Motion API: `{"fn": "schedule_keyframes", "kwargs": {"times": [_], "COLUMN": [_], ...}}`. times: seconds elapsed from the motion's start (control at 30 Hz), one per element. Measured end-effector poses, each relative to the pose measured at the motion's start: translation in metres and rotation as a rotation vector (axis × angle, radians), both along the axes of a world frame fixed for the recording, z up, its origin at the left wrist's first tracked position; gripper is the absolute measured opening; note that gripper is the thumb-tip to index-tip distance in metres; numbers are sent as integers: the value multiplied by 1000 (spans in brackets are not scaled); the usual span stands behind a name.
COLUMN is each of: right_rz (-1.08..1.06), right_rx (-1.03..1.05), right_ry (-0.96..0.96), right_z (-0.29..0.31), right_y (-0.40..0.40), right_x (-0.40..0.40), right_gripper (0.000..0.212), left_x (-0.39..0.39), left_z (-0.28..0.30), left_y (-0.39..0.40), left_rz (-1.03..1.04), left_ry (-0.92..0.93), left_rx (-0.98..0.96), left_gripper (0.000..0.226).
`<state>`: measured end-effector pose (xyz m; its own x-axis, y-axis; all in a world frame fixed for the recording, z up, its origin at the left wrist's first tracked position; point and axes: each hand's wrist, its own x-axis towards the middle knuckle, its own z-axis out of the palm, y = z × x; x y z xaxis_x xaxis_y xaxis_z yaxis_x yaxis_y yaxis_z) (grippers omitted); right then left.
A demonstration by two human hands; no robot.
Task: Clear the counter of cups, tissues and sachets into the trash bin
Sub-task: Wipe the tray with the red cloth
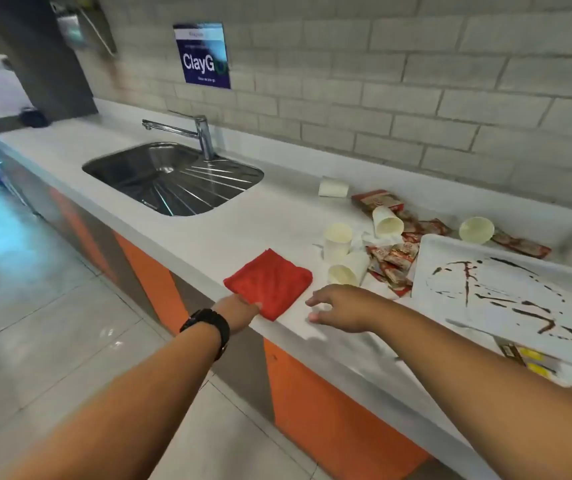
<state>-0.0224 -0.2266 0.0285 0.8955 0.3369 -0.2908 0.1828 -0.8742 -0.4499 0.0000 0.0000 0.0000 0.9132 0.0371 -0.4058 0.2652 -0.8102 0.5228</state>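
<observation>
Two hands reach mid-frame: our left hand (pixel 239 311) pinches the red cloth (pixel 270 284) at the counter (pixel 208 233) edge; our right hand (pixel 338 308) hovers, fingers spread, below the cups (pixel 338 237).

left hand (pixel 241 311) pinching; right hand (pixel 338 308) spread, hovering

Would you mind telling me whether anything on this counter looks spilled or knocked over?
Yes. Several paper cups lie tipped on their sides, such as one among scattered red sachets. The white tray carries dark brown streaks that look like a spilled liquid.
</observation>
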Motion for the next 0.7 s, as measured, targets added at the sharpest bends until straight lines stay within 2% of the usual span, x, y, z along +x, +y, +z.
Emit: {"fn": "schedule_keyframes", "kwargs": {"times": [0.07, 0.2, 0.27, 0.33, 0.4, 0.47, 0.6, 0.67, 0.7], "right_rz": [-36, -101, -138, -160, -201, -230, -270, -314, -327], "right_rx": [3, 21, 61, 79, 112, 150, 98, 151, 204], "right_ry": [52, 87, 111, 135, 136, 84, -156, -257, -305], "right_z": [-7, -24, -32, -39, -45, -50, -57, -52, -48], "right_y": [10, 29, 34, 37, 38, 40, 50, 53, 54], "right_x": [7, 16, 19, 20, 23, 27, 30, 30, 30], "right_gripper": [49, 46, 46, 46, 45, 50, 80, 82, 74], "left_x": [3, 9, 13, 18, 25, 31, 36, 35, 35], "left_z": [-16, -40, -43, -46, -44, -38, -6, 18, 29], "left_y": [-1, -8, -9, -8, -7, -6, -11, -15, -17], "left_rz": [104, 329, 420, 470, 485, 471, 358, 309, 285], "left_ry": [-6, 67, 57, 55, 60, 64, 5, -32, -40], "left_rx": [-180, -528, -621, -702, -770, -826, -937, -978, -1001], "left_gripper": [27, 19, 12, 13, 18, 13, 8, 20, 27]}}
